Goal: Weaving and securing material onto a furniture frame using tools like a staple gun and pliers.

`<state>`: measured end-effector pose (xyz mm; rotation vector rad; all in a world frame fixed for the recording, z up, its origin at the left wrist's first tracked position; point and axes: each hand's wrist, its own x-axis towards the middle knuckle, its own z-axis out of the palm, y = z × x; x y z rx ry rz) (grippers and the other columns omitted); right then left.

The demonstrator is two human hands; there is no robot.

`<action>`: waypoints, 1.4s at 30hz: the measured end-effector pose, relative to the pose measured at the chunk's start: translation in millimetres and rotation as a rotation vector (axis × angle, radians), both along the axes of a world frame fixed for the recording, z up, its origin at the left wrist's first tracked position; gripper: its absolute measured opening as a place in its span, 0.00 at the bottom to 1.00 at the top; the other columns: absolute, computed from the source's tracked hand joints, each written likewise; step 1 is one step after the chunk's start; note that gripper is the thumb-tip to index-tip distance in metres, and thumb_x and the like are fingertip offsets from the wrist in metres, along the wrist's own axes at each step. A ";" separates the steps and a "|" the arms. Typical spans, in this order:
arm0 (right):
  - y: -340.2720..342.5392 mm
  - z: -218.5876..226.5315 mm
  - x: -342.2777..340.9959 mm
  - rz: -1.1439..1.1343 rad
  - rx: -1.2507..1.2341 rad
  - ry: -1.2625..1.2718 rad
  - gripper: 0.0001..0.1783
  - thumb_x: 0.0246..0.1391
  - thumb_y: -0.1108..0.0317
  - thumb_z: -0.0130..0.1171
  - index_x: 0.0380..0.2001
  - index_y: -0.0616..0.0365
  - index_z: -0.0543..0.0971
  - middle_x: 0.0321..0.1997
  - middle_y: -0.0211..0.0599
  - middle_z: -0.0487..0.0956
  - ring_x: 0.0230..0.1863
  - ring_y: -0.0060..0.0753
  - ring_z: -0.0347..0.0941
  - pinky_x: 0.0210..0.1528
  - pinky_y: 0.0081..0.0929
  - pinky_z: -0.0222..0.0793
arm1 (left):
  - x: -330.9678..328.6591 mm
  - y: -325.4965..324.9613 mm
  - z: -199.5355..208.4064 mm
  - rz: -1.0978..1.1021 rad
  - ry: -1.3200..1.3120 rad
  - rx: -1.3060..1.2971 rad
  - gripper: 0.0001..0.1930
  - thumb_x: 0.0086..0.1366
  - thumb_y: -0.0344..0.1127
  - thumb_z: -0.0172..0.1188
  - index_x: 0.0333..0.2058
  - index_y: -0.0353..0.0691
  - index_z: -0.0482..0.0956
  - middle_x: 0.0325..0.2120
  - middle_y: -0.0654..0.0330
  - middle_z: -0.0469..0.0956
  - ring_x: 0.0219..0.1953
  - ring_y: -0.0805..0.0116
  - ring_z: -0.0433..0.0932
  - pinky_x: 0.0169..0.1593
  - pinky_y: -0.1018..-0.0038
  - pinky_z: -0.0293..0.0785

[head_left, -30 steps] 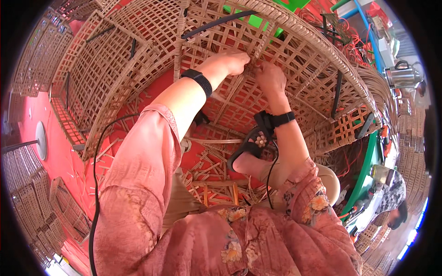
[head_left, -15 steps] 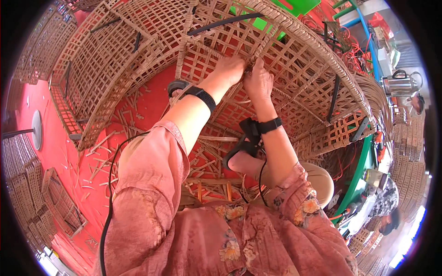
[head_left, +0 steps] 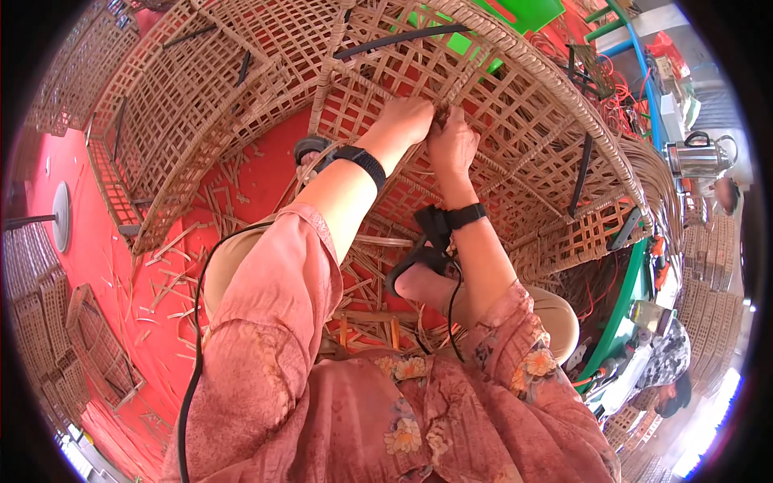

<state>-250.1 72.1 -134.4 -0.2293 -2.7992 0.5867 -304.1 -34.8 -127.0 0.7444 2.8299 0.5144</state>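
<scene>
Together, left hand (head_left: pixel 407 121) and right hand (head_left: pixel 452 143) have fingers pinched shut on the woven rattan basket (head_left: pixel 515 105) lattice.

1. A red floor (head_left: pixel 97 241), strewn with cane offcuts, spreads left of the hands.
2. Stacked woven panels (head_left: pixel 48 322) lie at the far left.
3. A steel kettle (head_left: pixel 696 157) stands in bright daylight at the right, near a green frame (head_left: pixel 624 310).

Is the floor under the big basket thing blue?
No, the floor showing through and beside the woven rattan frame is red, with loose cane strips scattered on it.
</scene>
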 end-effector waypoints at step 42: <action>31.5 -15.3 -33.0 0.455 0.220 -0.354 0.14 0.60 0.60 0.46 0.42 0.54 0.74 0.43 0.55 0.74 0.44 0.59 0.73 0.42 0.47 0.73 | 10.9 -12.4 -135.5 0.061 -0.178 0.801 0.10 0.62 0.31 0.52 0.40 0.36 0.76 0.29 0.57 0.77 0.31 0.65 0.75 0.34 0.68 0.70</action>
